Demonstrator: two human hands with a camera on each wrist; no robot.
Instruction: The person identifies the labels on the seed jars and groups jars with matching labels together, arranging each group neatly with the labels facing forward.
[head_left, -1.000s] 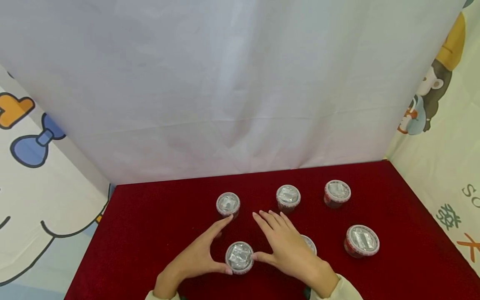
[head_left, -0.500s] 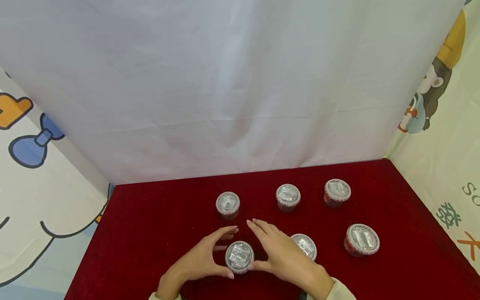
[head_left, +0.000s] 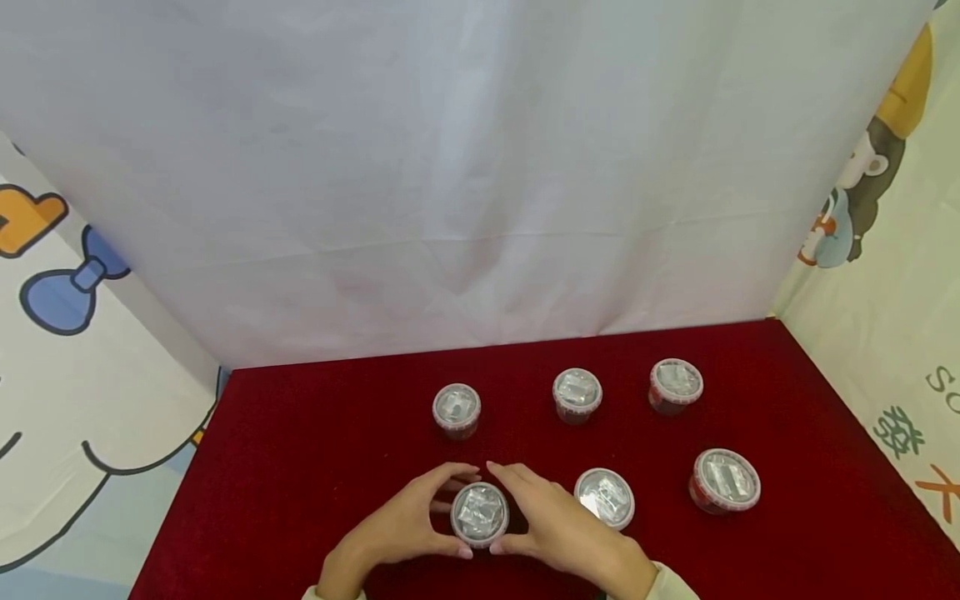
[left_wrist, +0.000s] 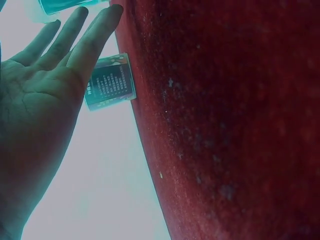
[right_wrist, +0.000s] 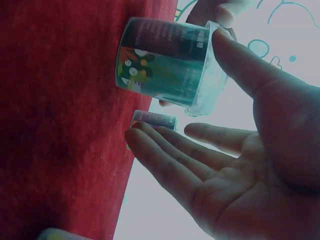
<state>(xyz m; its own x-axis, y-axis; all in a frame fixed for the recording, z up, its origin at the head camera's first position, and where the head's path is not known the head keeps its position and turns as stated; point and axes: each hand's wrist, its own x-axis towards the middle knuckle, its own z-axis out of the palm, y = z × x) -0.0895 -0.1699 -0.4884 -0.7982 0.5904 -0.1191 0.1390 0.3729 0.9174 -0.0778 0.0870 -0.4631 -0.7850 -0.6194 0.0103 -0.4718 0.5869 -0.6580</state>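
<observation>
Clear round plastic tub with pale-rimmed lid stands upright on red cloth-covered tabletop, between left grip and right grip. Both spread; firm contact, cannot tell. Better press evenly from two sides, below lid.

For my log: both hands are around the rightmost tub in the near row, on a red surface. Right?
Not the rightmost: the head view shows the left hand and right hand around the leftmost tub in the near row, on a red surface.
</observation>
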